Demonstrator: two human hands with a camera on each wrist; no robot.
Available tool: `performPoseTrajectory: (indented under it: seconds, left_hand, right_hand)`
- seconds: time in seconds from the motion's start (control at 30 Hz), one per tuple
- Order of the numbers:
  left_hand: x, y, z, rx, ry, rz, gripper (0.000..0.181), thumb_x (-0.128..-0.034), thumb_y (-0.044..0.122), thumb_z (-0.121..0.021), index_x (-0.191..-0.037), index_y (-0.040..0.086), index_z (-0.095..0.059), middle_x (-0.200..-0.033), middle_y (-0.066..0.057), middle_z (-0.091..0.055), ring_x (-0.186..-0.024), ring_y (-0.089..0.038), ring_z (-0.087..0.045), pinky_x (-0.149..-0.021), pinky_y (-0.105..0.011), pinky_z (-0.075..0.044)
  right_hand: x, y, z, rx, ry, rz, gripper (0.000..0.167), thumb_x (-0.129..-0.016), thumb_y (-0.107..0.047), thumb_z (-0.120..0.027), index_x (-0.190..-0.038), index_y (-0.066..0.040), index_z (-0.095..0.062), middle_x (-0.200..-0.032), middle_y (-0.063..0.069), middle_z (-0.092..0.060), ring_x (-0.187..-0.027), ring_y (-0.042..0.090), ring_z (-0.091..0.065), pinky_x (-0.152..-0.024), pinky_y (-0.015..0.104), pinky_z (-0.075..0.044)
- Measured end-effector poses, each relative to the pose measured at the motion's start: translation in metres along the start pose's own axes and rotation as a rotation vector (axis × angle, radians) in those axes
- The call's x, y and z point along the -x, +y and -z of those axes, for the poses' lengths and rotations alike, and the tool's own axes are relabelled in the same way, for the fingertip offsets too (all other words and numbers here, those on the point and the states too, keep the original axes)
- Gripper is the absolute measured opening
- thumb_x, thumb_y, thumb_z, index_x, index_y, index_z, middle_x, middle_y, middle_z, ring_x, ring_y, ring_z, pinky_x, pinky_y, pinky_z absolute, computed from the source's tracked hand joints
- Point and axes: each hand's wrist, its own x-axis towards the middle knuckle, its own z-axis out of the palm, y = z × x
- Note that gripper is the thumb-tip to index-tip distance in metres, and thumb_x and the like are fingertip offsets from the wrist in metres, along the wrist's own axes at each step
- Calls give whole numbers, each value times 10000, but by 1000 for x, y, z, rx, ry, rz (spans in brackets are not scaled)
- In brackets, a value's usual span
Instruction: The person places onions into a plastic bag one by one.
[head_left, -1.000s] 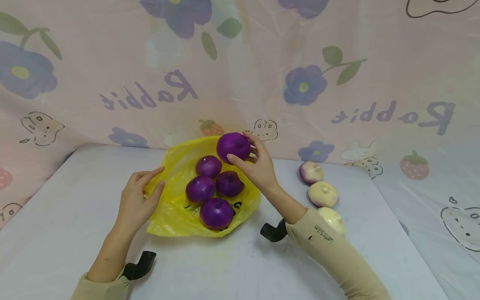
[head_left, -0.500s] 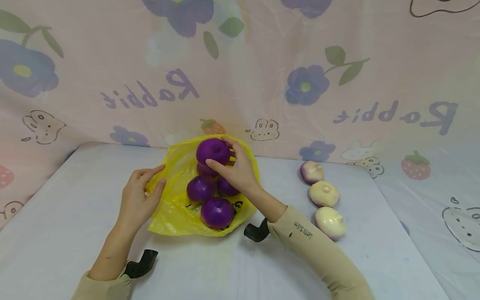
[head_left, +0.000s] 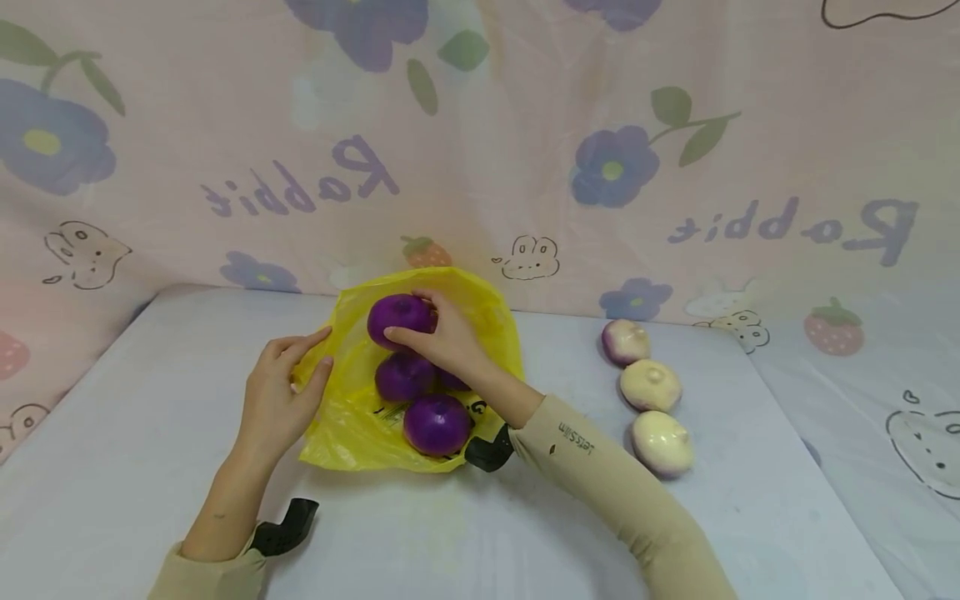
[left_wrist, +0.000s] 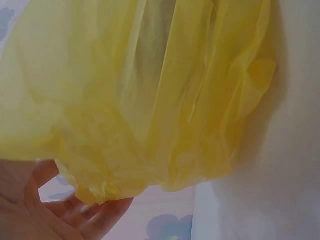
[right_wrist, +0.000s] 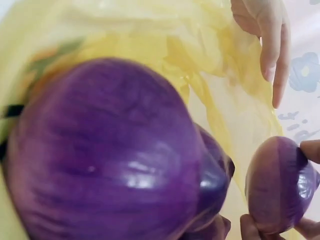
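Observation:
A yellow plastic bag (head_left: 352, 433) lies spread wide on the table with several purple onions in it. At its left rim my left hand (head_left: 277, 396) holds the edge between thumb and fingers; the left wrist view shows the crumpled yellow film (left_wrist: 115, 150) against the fingers. My right hand (head_left: 453, 337) grips one purple onion (head_left: 397, 321) over the far part of the bag. Below it sit another onion (head_left: 405, 377) and a nearer, glossy one (head_left: 437, 425). My right hand and wrist partly hide the others. A large onion (right_wrist: 110, 150) fills much of the right wrist view.
Right of the bag, three pale onions stand in a row: a purple-and-white one (head_left: 625, 342) at the back, a cream one (head_left: 650, 385) in the middle, another (head_left: 662, 443) in front. A patterned cloth (head_left: 480, 167) hangs behind the white table (head_left: 405, 542).
My right hand has carried its onion leftward and down, from the bag's far right rim to over the far left part. My left hand stays at the left rim.

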Motion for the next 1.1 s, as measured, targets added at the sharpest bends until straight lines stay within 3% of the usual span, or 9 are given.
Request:
performPoseTrajectory:
  seconds: [0.4,0.63,1.1]
  left_hand:
    - [1,3,1,-8,-2,11,374,-919,94,-593,-1288,34,-596,-1182,-246,-517,-975,-348,-503,-745,-392,-379]
    - [1,2,1,-19,19,-6,366,-898,70,-603,-1259,12,-611,-1149,-252,-533,-953,-349,-518,-735,-387,-383]
    - [0,2,1,-15,26,-17,362,-892,62,-609,-1250,8,-615,-1143,-257,-534,-956,-355,-517,-730,-384,-376]
  right_hand:
    - [-11,-1,-14,75,-39,-47,712,-847,-409,-698,-1422,-109,-404,-1378,93,-514,-1220,247,-531,-1031,384,-428]
    - [-12,2,-17,20,-65,-46,633,-891,-333,-660,-1418,-80,-418,-1345,172,-526,-1204,294,-543,-1014,377,-444]
    - [-2,9,-3,-45,-60,-40,597,-869,-329,-689,-1374,-92,-476,-1351,135,-537,-1200,271,-561,-997,394,-458]
